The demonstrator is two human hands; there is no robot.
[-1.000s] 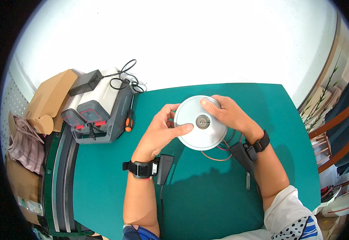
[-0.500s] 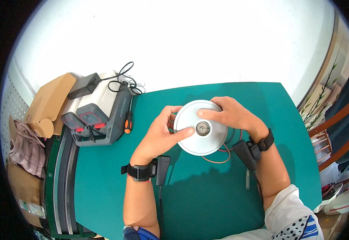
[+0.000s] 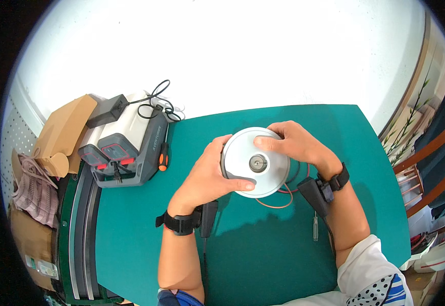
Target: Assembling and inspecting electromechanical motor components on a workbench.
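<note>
Disc (image 3: 273, 173), round, with no long axis that I can see, sits over the green table (image 3: 263, 265); left hand (image 3: 203, 171) clamped on its left edge, right hand (image 3: 300, 145) clamped on its upper right, neither nearer.

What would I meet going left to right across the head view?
Cardboard box, orange-handled screwdriver, left hand, pale round disc held between both hands, right hand, wooden chair.

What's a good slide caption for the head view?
Left hand and right hand hold a pale round disc over a green tabletop, orange wire looping out.
</note>
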